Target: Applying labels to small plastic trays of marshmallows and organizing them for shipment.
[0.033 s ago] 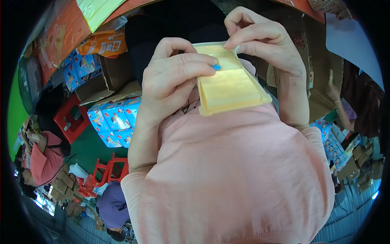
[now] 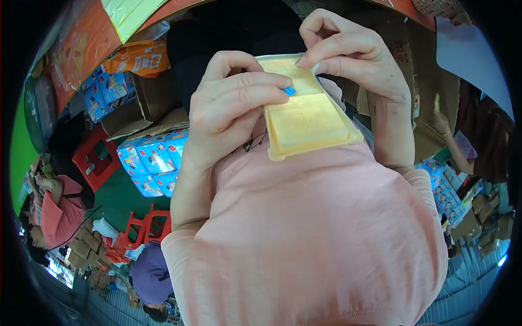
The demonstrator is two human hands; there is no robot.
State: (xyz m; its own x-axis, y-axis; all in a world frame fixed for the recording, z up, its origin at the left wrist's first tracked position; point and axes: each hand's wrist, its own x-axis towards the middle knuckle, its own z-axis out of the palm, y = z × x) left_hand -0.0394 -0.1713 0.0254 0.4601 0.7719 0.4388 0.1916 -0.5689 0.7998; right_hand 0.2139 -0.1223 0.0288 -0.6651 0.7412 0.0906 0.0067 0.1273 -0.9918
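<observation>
Tray (image 2: 307, 127) of pale yellow moulded plastic, held up near the chest, above the pink top (image 2: 315, 239). Left hand (image 2: 234, 108) curled shut over its left edge, fingertips on a small blue piece (image 2: 289, 91). Right hand (image 2: 353, 60) pinched closed on the far rim. Probably light, thin, flexible and somewhat slippery; best gripped at the rims, not the embossed middle. Blue cartons (image 2: 155, 160) stacked far left below.
</observation>
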